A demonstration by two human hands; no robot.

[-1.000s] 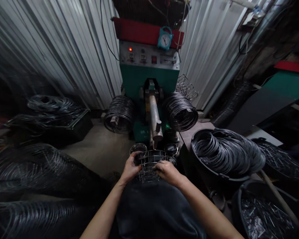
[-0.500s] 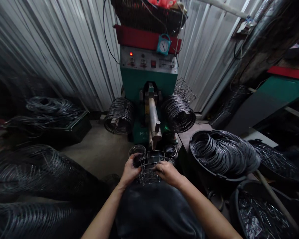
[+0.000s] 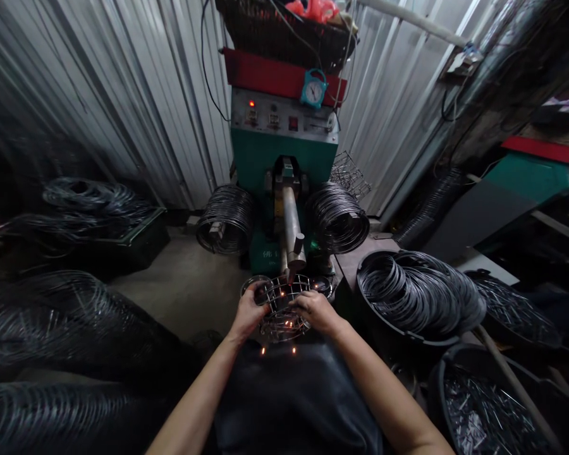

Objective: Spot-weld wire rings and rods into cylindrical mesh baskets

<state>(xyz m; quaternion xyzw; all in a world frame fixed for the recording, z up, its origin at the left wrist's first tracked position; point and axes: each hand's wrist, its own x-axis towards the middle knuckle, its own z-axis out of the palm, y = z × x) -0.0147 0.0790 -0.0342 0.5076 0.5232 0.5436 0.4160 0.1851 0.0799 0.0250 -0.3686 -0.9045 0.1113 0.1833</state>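
Note:
A round wire basket (image 3: 284, 309) sits under the metal arm (image 3: 291, 227) of a green welding machine (image 3: 284, 148). My left hand (image 3: 249, 311) grips the basket's left rim. On the right rim my right hand (image 3: 317, 309) is closed over the wires. Small orange sparks glow in and below the basket, above my dark lap. The arm's tip touches the basket's far rim.
Wire coils hang on both sides of the machine (image 3: 225, 218) (image 3: 339, 215). A black tub of wire rings (image 3: 420, 297) stands at my right, with a bucket of short wire pieces (image 3: 483, 411) nearer. Heaps of wire rings (image 3: 61, 328) lie on the left floor.
The basket has been lifted and tilted against the arm's tip, and sparks now fly from it. Both hands keep their grip on the rim.

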